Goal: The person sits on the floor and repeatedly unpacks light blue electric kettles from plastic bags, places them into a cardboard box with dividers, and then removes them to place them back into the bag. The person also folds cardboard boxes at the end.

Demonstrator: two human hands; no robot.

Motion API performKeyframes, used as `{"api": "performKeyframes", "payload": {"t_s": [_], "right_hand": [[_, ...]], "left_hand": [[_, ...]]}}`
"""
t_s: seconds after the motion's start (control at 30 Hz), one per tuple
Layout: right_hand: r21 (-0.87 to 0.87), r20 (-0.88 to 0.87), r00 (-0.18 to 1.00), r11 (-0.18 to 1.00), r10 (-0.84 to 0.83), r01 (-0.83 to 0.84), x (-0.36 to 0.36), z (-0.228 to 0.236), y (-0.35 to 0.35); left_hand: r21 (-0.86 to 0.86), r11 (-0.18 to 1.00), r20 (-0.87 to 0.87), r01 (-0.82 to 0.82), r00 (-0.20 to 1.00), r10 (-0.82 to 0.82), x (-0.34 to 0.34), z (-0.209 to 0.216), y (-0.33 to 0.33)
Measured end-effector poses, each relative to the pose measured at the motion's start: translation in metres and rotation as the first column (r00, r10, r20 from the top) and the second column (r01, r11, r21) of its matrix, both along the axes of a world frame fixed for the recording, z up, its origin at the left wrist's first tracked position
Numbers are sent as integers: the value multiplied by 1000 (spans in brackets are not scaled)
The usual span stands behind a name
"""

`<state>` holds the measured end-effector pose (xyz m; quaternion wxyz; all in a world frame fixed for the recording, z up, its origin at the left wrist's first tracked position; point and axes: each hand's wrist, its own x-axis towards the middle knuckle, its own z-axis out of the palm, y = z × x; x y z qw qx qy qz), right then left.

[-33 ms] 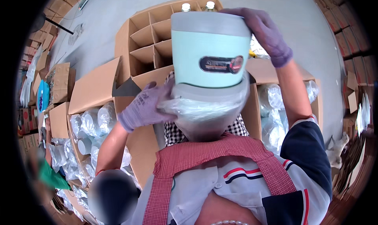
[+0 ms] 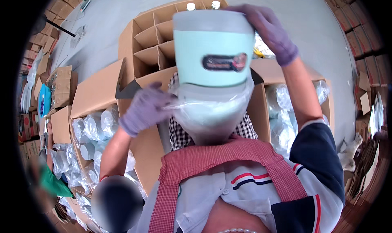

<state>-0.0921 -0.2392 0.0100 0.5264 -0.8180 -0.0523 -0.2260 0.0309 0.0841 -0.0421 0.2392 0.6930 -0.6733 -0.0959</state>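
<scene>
A mint-green tub (image 2: 214, 49) with a grey upper band and a dark oval label stands upright in front of my chest. A clear plastic bag (image 2: 212, 114) covers its lower part and hangs in folds. My right hand (image 2: 271, 35), in a purple glove, grips the tub's top right edge from above. At the tub's left side, my left hand (image 2: 149, 108), also gloved, pinches the edge of the bag between its fingers. The tub's far side is hidden.
A divided carton (image 2: 147, 41) with bottles (image 2: 191, 7) stands beyond the tub. Open cartons of plastic-wrapped tubs sit at left (image 2: 96, 131) and right (image 2: 281, 110). A person in a green garment (image 2: 55, 182) is at far left. Stacked cartons (image 2: 359, 41) line the right.
The tub has shifted slightly left and up, with my right hand on it. My left hand has moved a little left and down, drawing the bag's edge outward.
</scene>
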Motion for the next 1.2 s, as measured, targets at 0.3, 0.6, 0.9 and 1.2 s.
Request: {"api": "performKeyframes", "payload": {"t_s": [0.3,0.6,0.9,1.2], "right_hand": [[-567,444,857,658,-263,496,-26,-65,30],[-133,-295,764,816,-574,562,-261,-199,94],[-129,-281,35,74,-959,989,-442,-117,95],[-36,-762,116,221,-637,975,-414,-261,-61]], "left_hand": [[-181,883,-219,-433,893,393,90,12,-32],[46,998,-655,-45,753,64,98,-47,-162],[164,907,-341,387,885,-317,-251,-185,-360],[212,861,213,463,838,-503,-258,-173,-313]]}}
